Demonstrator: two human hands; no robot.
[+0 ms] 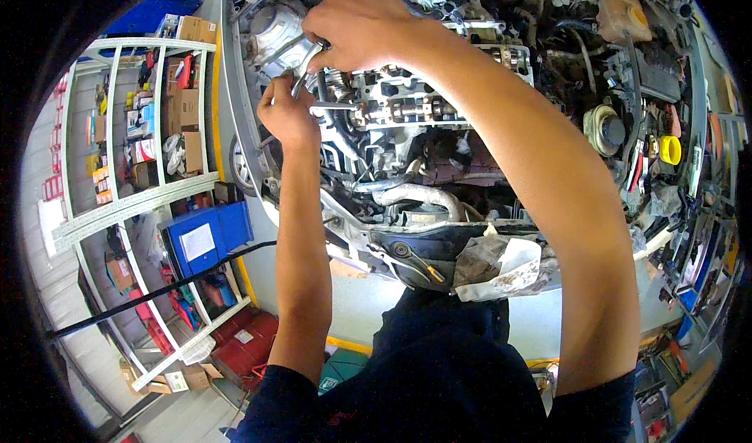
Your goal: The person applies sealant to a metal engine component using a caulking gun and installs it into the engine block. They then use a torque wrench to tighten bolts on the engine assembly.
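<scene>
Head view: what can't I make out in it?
All in the head view:
Engine: partly hidden behind the right forearm.
Metal tool: full shape partly hidden by the left hand and right hand.
White sheet: any writing is too small.

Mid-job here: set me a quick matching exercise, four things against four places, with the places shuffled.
Things:
1. crumpled grey-and-white sheet
2. blue metal box
3. slender silver metal tool
4. bright yellow round ring

Places:
A. by white metal shelving
B. right of the engine
C. between left hand and right hand
D. on the car's front edge

Pairs: 1-D, 2-A, 3-C, 4-B
</scene>
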